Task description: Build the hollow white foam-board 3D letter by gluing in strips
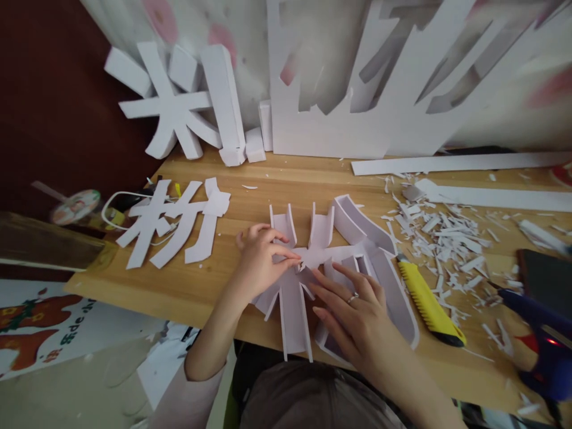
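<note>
A hollow white foam board character (295, 322) lies on the table before me, its thin side walls standing up along the strokes. My left hand (261, 259) reaches over its left part, thumb and fingers pinched at a small foam board strip (304, 273) near the middle where the strokes meet. From the right, my right hand (357, 301), with a ring on it, rests over the character with fingers stretched out and slightly apart. Its fingertips are at the right side of that strip and partly hide the walls beneath.
A yellow utility knife (429, 301) lies right of the character, beside a heap of white scraps (442, 244). A blue glue gun (543, 339) with a lit red light stands farther right. Flat cut-out strokes (163, 229) lie left; finished raised strokes (172, 113) and a cut-out board (326, 134) lean behind.
</note>
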A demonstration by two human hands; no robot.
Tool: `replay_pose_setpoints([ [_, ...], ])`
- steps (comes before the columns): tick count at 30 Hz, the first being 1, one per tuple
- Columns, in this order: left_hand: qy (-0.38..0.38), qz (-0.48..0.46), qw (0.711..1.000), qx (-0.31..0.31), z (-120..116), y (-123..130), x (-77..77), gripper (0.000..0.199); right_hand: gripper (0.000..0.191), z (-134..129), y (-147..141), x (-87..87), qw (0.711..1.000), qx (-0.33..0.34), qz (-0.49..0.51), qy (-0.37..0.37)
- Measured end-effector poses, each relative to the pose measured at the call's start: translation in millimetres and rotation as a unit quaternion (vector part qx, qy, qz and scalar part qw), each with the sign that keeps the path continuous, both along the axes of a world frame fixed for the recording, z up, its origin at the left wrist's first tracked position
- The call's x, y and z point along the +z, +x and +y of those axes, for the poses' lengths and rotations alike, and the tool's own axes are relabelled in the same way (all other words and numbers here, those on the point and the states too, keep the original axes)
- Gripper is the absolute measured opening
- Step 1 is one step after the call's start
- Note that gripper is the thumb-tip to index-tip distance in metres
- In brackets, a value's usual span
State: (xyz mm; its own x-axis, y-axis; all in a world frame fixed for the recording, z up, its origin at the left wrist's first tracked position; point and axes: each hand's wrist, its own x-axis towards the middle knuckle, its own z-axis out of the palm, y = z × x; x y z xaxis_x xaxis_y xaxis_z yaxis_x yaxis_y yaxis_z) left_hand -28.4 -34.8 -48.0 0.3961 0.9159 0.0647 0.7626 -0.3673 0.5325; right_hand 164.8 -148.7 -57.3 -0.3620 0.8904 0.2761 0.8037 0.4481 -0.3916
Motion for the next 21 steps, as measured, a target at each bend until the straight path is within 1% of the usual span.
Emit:
replay_pose_setpoints([
  [4, -0.011, -0.013, 1.0, -0.001, 2, -2, -3.9, 0.005, 0.031, 4, 0, -1.8, 0.999, 0.008, -0.032, 0.019],
  [6, -0.015, -0.016, 1.0, -0.003, 4, -3, -5.9, 0.004, 0.035, 3, 1, 0.3, 0.998, 0.014, -0.043, 0.033],
  [8, -0.019, -0.017, 1.0, -0.001, 5, -3, -7.8, 0.004, 0.043, -4, 6, 4.6, 0.998, 0.019, -0.029, 0.048],
  [10, -0.018, -0.019, 1.0, -0.001, 5, -4, -9.4, 0.006, 0.05, -18, 16, 9.0, 0.998, 0.004, 0.015, 0.064],
  [11, -0.015, -0.021, 1.0, -0.002, 5, -4, -10.1, 0.007, 0.052, -28, 22, 10.2, 0.996, -0.027, 0.041, 0.074],
  [12, -0.01, -0.024, 1.0, -0.004, 5, -5, -10.8, 0.008, 0.053, -39, 29, 10.2, 0.991, -0.071, 0.062, 0.09],
  [13, -0.003, -0.027, 1.0, -0.007, 5, -5, -11.6, 0.008, 0.054, -51, 36, 9.0, 0.982, -0.134, 0.071, 0.115],
  [14, 0.006, -0.033, 0.999, -0.01, 5, -6, -12.6, 0.009, 0.056, -63, 43, 6.4, 0.963, -0.22, 0.076, 0.132],
  [15, 0.015, -0.037, 0.999, -0.011, 5, -6, -13.8, 0.011, 0.057, -74, 51, 2.8, 0.942, -0.287, 0.091, 0.148],
  [16, 0.024, -0.043, 0.999, -0.014, 5, -7, -15.6, 0.012, 0.056, -85, 59, -1.6, 0.922, -0.332, 0.116, 0.163],
  [19, 0.053, -0.056, 0.997, -0.028, 8, -12, -23.7, 0.014, 0.051, -109, 87, -15.1, 0.86, -0.417, 0.218, 0.197],
  [20, 0.073, -0.054, 0.995, -0.042, 9, -13, -27.0, 0.011, 0.049, -115, 97, -18.7, 0.836, -0.454, 0.228, 0.206],
  [21, 0.09, -0.057, 0.993, -0.053, 10, -15, -30.2, 0.013, 0.05, -120, 107, -21.8, 0.815, -0.494, 0.218, 0.21],
])
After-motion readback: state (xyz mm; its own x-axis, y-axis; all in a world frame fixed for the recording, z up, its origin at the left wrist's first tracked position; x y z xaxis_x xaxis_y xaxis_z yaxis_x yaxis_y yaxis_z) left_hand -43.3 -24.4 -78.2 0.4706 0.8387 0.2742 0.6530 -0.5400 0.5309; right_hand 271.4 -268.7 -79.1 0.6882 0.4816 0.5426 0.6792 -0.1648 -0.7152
